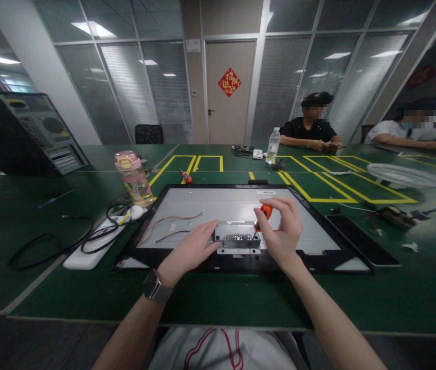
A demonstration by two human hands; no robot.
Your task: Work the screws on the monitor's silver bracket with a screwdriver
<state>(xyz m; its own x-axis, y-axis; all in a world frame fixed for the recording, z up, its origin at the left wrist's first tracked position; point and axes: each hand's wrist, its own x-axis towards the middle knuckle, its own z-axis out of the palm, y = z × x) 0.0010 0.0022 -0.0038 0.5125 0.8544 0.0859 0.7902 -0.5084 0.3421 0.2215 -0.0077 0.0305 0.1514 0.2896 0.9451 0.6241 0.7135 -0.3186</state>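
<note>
Work apparently unfinished: right hand (283, 232) grips screwdriver (266, 211) at metal bracket (237, 243); left hand (187, 250), fingers extended, touches its left end; remainder indeterminable.

A watch (156, 288) with a squarish dark face and grey band circles the left wrist (169, 276). Both forearms (328, 313) are sleeveless. The garment (214, 355) is pale grey with curving red lines

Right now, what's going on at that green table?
Somebody is working with two bare hands. The right hand holds an orange screwdriver, pointing down at the right end of a metal part. The left hand is at its left end, seemingly steadying it. The part lies on a flat grey panel.
</note>
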